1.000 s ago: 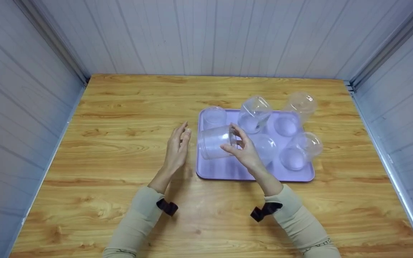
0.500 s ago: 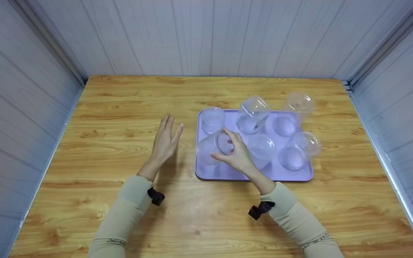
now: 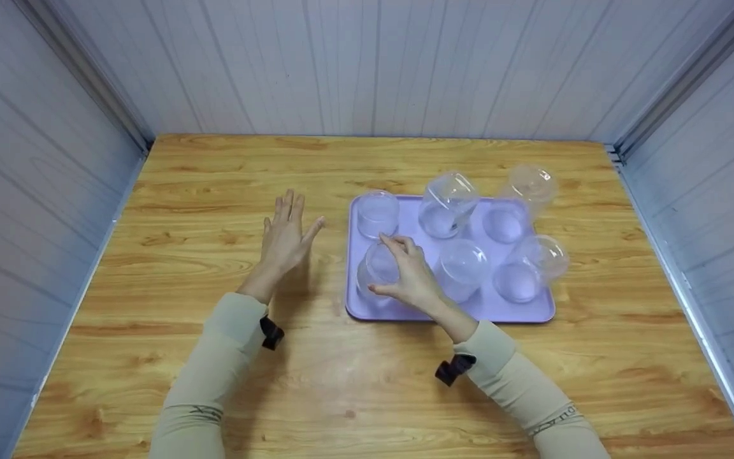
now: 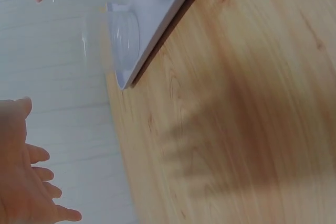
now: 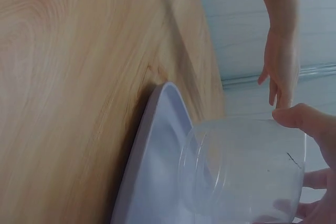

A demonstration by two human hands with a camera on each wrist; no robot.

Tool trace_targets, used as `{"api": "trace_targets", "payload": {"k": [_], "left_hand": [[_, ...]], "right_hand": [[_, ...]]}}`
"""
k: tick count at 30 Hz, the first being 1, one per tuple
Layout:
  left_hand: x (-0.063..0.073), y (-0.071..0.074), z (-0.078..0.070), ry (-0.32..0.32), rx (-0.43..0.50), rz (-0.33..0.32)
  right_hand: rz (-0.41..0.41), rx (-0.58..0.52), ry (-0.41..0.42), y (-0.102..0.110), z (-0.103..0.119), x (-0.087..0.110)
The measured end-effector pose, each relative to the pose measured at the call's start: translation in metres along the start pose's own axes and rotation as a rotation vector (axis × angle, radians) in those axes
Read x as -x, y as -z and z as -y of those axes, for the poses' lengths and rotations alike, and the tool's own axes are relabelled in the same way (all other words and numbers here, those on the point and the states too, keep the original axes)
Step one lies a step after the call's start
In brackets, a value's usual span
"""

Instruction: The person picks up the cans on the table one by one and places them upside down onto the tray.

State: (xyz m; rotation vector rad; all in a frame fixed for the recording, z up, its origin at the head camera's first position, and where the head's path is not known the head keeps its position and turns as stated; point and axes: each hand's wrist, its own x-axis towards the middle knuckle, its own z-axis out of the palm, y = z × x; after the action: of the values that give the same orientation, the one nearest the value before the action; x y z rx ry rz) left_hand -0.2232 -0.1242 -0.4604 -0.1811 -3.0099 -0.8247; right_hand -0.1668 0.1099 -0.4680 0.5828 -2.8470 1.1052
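Observation:
My right hand (image 3: 413, 277) grips a clear plastic jar (image 3: 376, 271) at the front left of the purple tray (image 3: 418, 312). In the right wrist view, the thumb lies at the jar's upper edge, fingers curl round the far side, and the jar's ringed end is low over the tray. Left of the tray, my left hand (image 3: 283, 241) is held over the table with fingers spread and nothing in it. Behind the held jar stands another clear jar (image 3: 378, 215); to its right is one more jar (image 3: 461, 271).
Also on the tray are a tall clear jar (image 3: 448, 205) at the back and two clear jars at the right, front (image 3: 523, 274) and back (image 3: 507, 220). The wooden table (image 3: 214, 185) meets pale panel walls (image 3: 341, 70) behind and at both sides.
The held jar went from lying sideways over the tray's left side to upright, low at the front left corner. My left hand moved away to the left and its fingers spread.

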Motion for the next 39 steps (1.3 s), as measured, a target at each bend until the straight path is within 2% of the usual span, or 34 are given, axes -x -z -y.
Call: {"api": "trace_targets", "payload": {"k": [12, 28, 34, 39], "left_hand": [[-0.01, 0.011, -0.002, -0.041, -0.117, 0.034], [-0.024, 0.028, -0.01, 0.01, -0.208, 0.048], [-0.026, 0.034, -0.013, 0.015, -0.199, 0.036], [-0.026, 0.043, -0.018, 0.007, -0.209, 0.019]], "right_hand": [[0.069, 0.111, -0.033, -0.009, -0.003, -0.007], [0.156, 0.197, -0.052, -0.01, -0.001, -0.014], [0.203, 0.165, -0.064, 0.004, 0.007, -0.011], [0.207, 0.236, 0.002, 0.032, 0.012, -0.019]]}}
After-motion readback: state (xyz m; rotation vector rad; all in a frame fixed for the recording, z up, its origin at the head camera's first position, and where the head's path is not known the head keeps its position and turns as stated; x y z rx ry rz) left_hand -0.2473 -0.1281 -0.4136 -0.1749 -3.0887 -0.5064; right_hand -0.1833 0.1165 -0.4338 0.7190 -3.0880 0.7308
